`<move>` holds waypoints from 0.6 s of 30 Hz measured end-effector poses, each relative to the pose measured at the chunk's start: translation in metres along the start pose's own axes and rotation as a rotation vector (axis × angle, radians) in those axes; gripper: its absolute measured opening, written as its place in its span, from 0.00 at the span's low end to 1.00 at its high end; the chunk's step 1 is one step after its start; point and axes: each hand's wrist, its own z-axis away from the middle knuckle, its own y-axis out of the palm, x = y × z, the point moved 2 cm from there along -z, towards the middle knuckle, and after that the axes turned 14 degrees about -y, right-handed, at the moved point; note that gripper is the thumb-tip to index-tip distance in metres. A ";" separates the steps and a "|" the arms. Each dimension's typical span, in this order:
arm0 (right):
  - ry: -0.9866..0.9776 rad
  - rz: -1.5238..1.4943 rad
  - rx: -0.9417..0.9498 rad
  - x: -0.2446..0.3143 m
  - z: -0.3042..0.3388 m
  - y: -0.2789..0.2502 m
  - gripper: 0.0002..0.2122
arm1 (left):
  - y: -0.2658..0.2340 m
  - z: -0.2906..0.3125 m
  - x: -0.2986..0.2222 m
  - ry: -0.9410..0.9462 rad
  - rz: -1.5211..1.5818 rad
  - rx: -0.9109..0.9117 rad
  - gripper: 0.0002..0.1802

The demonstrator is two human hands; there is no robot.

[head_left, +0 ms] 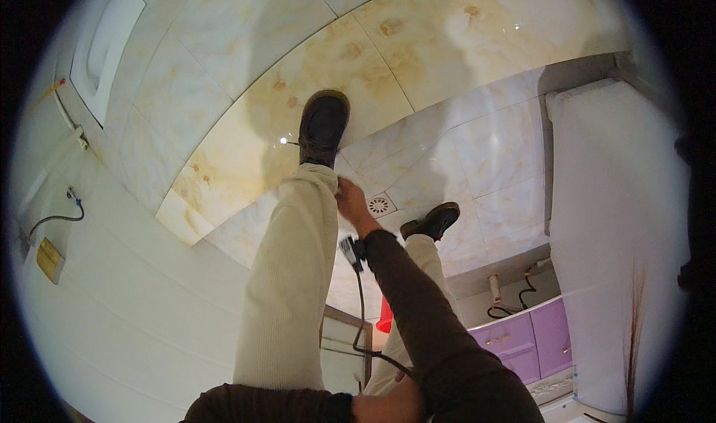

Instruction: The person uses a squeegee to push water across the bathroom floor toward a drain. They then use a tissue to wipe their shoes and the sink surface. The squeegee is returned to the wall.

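Note:
My left leg, in cream corduroy trousers (287, 274), stands with its dark shoe (324, 124) on a yellow-stained tiled step (388, 61). At the right side of that trouser cuff, my right hand (352, 201) is closed on the cloth, its fingertips partly hidden. A dark strap with a small device (349, 251) sits about my right wrist, and a black cable (361, 311) hangs from it. My left hand (399, 397) lies low in the picture, mostly behind the right sleeve, so its fingers are hidden. My other dark shoe (432, 220) rests on the lower floor.
A square floor drain (379, 205) lies between my feet. Purple cabinet doors (514, 341) and a large white panel (611, 162) stand at right. Along the left wall are a hose (60, 218) and a yellow block (50, 260). Something red (384, 317) shows behind my right arm.

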 end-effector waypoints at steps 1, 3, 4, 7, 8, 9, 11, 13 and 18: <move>0.173 0.014 0.145 -0.002 0.015 -0.001 0.17 | 0.002 0.001 0.001 0.007 -0.016 0.001 0.18; 0.230 0.097 -0.209 0.006 0.019 -0.022 0.13 | 0.006 0.002 0.003 0.024 -0.049 -0.005 0.18; 0.074 0.065 -0.372 0.014 0.008 -0.038 0.13 | 0.009 0.001 0.004 0.034 -0.069 -0.017 0.18; -0.339 0.117 -0.591 0.045 -0.057 -0.076 0.12 | 0.022 -0.010 0.007 0.077 -0.140 -0.081 0.18; -0.482 0.181 -0.544 0.057 -0.079 -0.081 0.12 | 0.026 -0.013 0.008 0.093 -0.157 -0.105 0.18; -0.636 0.247 -0.492 0.070 -0.097 -0.081 0.12 | 0.030 -0.016 0.009 0.106 -0.188 -0.135 0.18; -0.803 0.442 -0.340 0.089 -0.118 -0.075 0.11 | 0.034 -0.018 0.013 0.126 -0.217 -0.179 0.18; -0.866 0.581 -0.196 0.097 -0.123 -0.068 0.09 | 0.036 -0.018 0.015 0.143 -0.237 -0.206 0.18; -0.697 0.584 -0.094 0.094 -0.102 -0.051 0.06 | 0.034 -0.022 0.008 0.191 -0.306 -0.249 0.18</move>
